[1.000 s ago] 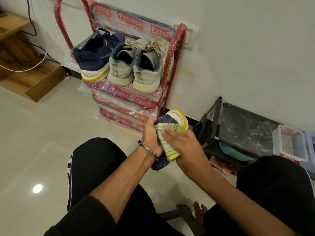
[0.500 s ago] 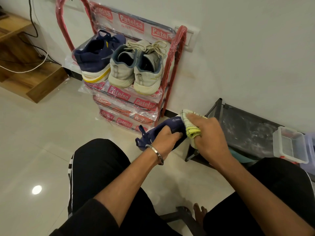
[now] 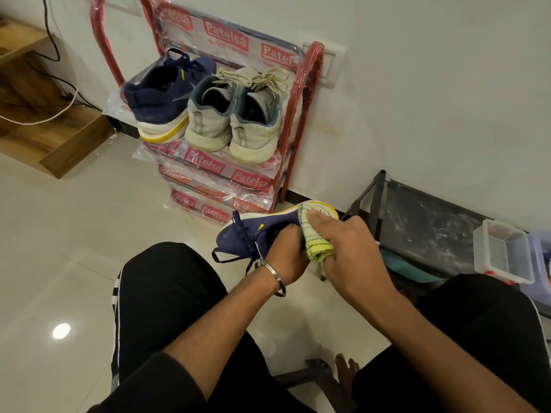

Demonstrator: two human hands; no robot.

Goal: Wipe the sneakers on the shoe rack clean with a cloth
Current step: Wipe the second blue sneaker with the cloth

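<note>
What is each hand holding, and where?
The left hand grips the navy sneaker around its middle. The right hand holds the yellow cloth against the heel.

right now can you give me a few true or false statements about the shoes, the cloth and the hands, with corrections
1. The left hand grips a navy sneaker. True.
2. The right hand holds a red cloth. False: the cloth is yellow-green and white.
3. Three shoes sit on the top shelf of the red shoe rack. True: one navy shoe and a pale pair.
4. The cloth lies on the floor. False: it is pressed against the held sneaker near its sole.
5. The clear plastic box sits on the red rack. False: it sits at the right, by the black rack.
</note>
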